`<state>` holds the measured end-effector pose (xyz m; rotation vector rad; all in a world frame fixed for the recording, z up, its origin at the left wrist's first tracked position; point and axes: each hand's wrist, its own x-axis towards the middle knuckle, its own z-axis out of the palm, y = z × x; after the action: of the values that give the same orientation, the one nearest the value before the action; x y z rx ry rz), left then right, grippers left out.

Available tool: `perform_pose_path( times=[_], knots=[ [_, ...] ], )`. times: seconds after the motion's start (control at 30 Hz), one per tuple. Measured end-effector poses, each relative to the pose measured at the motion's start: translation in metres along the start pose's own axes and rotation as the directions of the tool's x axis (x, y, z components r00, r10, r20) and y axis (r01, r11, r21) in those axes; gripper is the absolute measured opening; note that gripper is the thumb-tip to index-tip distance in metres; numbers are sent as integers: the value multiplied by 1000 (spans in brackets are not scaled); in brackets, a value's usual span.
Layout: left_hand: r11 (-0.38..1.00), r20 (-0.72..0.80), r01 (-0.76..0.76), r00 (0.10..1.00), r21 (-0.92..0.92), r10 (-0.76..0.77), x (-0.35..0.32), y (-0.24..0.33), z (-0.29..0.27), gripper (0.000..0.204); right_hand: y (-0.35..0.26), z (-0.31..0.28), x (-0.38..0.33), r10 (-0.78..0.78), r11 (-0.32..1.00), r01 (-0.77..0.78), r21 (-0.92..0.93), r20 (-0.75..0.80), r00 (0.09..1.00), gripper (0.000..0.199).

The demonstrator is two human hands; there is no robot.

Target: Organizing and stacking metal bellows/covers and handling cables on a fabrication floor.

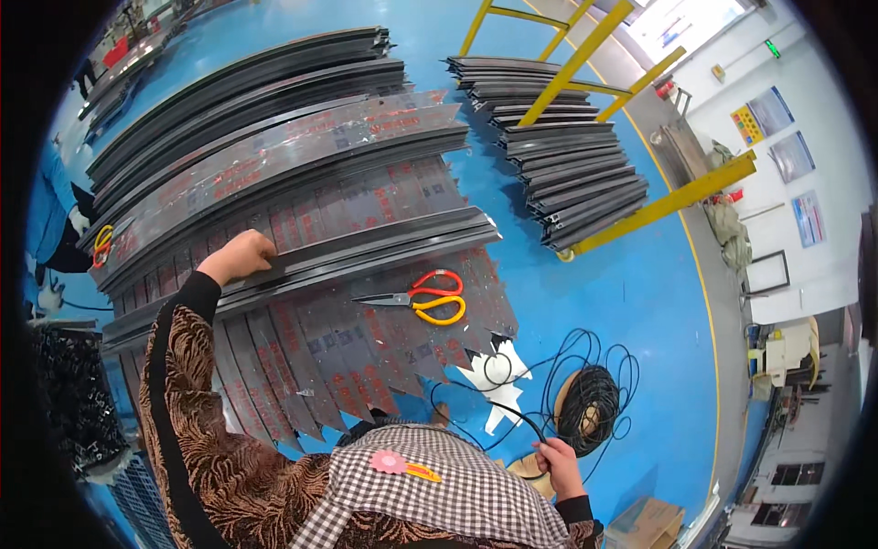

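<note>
A long black profile (366,255) lies across the bench, which is covered with dark printed strips (343,352). My left hand (240,258) is closed at the far edge of this profile, its fingertips bent against it. Low on the right, beside my apron, my right hand (560,465) is closed around a thin black rubber strip (521,416). That strip runs toward a loose black coil (590,403) on the floor. Scissors (425,298) with one red and one yellow handle lie on the bench, nearer to me than the profile.
More profiles (265,78) are stacked at the far side of the bench. Another stack (567,156) rests by a yellow frame (668,206) at right. A second pair of scissors (102,245) lies at the left end, near a person in blue (57,206). A cardboard box (645,523) stands lower right.
</note>
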<state>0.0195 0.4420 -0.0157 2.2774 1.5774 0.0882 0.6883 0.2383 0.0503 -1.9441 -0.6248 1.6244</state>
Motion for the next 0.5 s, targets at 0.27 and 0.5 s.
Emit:
perform_pose_path(
  times=[0.27,0.5],
  knots=[
    [909,-102,238,952,-342,-288,15,35,12,32,-2,32,-8,-61,993,58,107,26,998,20],
    [902,-155,384,921,197,-358,6,56,12,37,3,40,-4,-40,996,36,75,45,998,22]
  ],
)
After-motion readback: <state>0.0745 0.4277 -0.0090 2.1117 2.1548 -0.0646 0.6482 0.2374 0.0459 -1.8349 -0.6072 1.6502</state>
